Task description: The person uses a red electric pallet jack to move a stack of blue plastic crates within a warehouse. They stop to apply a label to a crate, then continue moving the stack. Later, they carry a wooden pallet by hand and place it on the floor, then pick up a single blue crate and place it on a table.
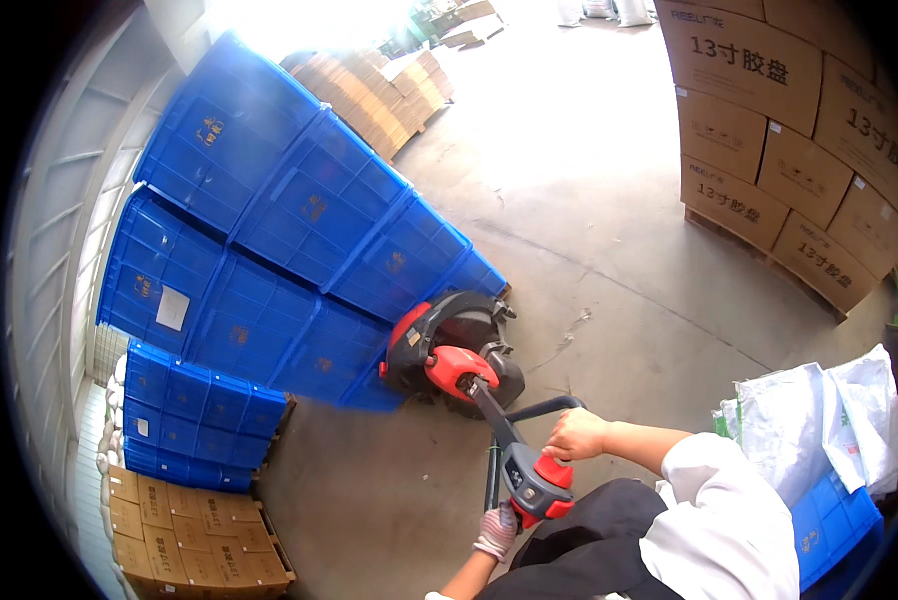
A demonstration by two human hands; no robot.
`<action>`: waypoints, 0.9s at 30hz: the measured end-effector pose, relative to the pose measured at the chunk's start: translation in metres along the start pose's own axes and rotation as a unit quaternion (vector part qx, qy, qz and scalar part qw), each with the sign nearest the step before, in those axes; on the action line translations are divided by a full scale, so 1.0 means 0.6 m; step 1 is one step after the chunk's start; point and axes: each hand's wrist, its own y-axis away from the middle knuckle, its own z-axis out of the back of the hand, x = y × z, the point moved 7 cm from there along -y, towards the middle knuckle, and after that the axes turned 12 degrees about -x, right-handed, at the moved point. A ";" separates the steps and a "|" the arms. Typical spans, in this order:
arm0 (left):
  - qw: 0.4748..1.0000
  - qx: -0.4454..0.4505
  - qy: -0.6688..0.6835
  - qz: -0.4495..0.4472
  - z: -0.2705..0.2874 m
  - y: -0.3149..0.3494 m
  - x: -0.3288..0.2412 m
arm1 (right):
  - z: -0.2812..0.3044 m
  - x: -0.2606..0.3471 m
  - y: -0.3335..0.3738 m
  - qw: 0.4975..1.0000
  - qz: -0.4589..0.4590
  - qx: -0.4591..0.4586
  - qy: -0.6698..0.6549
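An electric pallet truck (458, 367) with red and black covers stands against a tall stack of blue plastic crates (314, 207). Its grey tiller arm slopes back toward me and ends in a control head (537, 484) with red ends. My left hand (497, 530), in a pale striped glove, is closed around the near-left side of that head. On the far side my right hand (576, 435), bare, is wrapped over the grip, its fingertips partly hidden. A black tubular bar (546, 405) rises beside the tiller. The truck's forks are out of sight.
Brown cartons (749, 150) are piled on a wooden pallet at the right. Smaller blue crates (199, 410) and more cartons (194, 535) line the left wall. White sacks (809, 410) lie over a blue crate (834, 525) behind my right arm. Flattened cardboard (374, 95) is stacked far off.
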 end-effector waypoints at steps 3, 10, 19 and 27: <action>1.000 -0.029 -0.003 0.008 -0.017 -0.013 0.069 | -0.042 -0.006 0.001 1.000 -0.005 -0.009 0.005; 0.995 -0.098 0.017 -0.025 -0.071 -0.072 0.201 | -0.212 -0.058 0.027 0.999 -0.020 -0.030 0.036; 0.988 -0.098 0.026 -0.113 -0.139 -0.116 0.310 | -0.325 -0.089 0.060 0.994 -0.052 -0.061 0.078; 0.979 -0.133 -0.014 -0.153 -0.059 -0.066 0.329 | -0.349 -0.001 0.058 0.988 -0.085 -0.079 0.102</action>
